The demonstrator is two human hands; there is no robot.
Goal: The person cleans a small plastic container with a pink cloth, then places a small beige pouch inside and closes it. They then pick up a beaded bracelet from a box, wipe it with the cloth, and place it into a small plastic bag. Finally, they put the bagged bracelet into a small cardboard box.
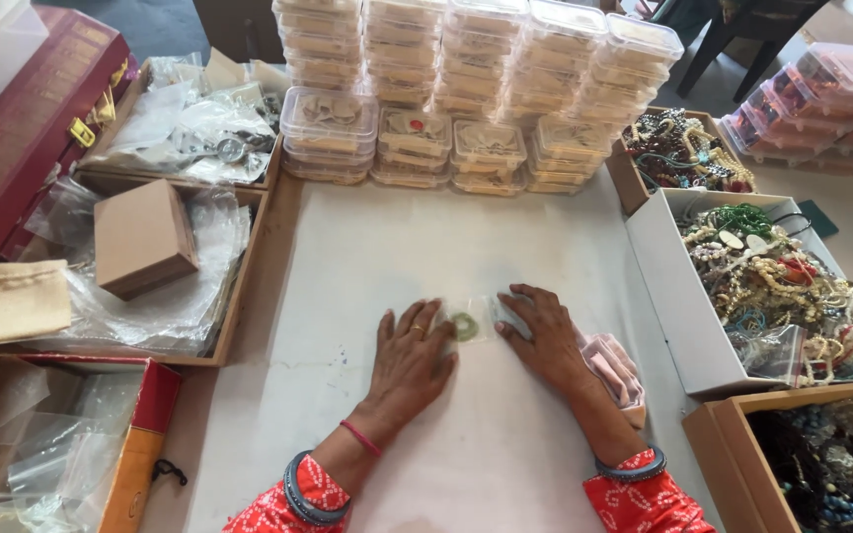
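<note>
A small clear plastic bag (474,318) with a green ring (464,327) inside lies flat on the white table (387,247). My left hand (410,360) rests palm down on the bag's left side, fingers spread over its edge. My right hand (543,336) presses flat on the bag's right end. Both hands touch the bag without lifting it. A little pile of clear bags with pink pieces (616,367) lies just right of my right wrist.
Stacks of clear lidded boxes (466,89) line the far edge. A white box of beaded jewellery (777,286) sits right, with more bead boxes (683,148) (821,464) behind and below. Left: a tray of plastic bags (165,306), a brown cardboard box (142,237), a red case (22,128).
</note>
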